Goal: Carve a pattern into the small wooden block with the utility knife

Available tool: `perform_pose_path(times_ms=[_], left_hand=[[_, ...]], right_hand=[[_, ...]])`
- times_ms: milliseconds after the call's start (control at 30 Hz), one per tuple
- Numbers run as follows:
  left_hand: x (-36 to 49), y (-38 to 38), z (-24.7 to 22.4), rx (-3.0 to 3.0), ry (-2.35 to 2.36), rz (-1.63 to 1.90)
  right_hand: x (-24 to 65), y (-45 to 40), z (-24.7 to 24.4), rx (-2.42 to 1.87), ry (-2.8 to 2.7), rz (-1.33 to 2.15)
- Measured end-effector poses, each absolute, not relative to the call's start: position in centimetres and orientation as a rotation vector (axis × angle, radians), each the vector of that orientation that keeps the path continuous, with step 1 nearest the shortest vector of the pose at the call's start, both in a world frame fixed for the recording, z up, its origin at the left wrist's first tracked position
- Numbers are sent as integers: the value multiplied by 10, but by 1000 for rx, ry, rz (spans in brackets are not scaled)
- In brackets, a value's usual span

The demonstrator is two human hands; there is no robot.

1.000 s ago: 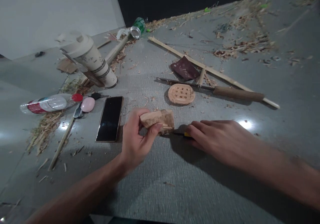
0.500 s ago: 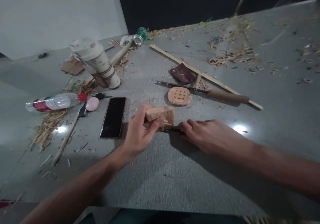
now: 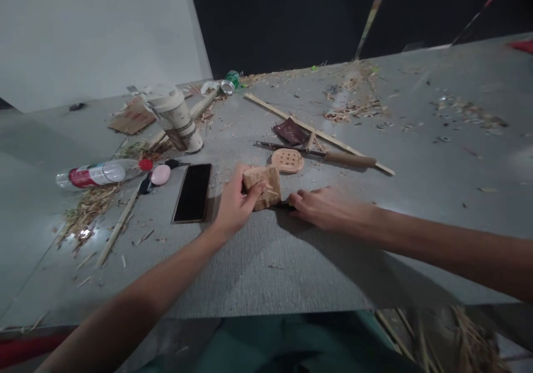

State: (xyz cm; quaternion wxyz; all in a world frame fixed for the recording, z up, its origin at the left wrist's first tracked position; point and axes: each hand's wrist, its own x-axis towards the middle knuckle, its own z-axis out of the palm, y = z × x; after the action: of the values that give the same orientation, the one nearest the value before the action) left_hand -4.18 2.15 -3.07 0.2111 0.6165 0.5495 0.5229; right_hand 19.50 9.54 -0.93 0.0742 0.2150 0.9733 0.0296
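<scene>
A light-brown wooden block (image 3: 272, 181) is gripped by my left hand (image 3: 237, 201), the thumb across its face beside a thin sliver. My right hand (image 3: 312, 208) is closed round a dark, narrow tool (image 3: 283, 206), whose far end meets the block's lower right edge; most of its handle is hidden by the fingers. Just beyond the block lies an oval wooden piece (image 3: 287, 161) with square holes. Behind that are a long tool with a brown handle (image 3: 350, 159) and a dark red scrap (image 3: 290, 131).
A black phone (image 3: 192, 193) lies left of my left hand. Farther left are a plastic bottle (image 3: 100, 173), a pink oval object (image 3: 160, 175) and stacked paper cups (image 3: 179, 117). A long wooden strip (image 3: 303, 124) crosses behind the tools. Shavings litter the table (image 3: 258, 273).
The camera view has shifted, showing more below the table's front edge. The block is tilted differently in my left hand, with more of its broad face showing. Both hands keep their holds.
</scene>
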Motion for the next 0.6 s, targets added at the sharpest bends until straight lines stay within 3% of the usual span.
perform_pose_path(times_ms=[600], left_hand=[[-44, 35, -36, 1758, 1509, 1511]], right_hand=[[200, 93, -9, 770, 2865, 126]])
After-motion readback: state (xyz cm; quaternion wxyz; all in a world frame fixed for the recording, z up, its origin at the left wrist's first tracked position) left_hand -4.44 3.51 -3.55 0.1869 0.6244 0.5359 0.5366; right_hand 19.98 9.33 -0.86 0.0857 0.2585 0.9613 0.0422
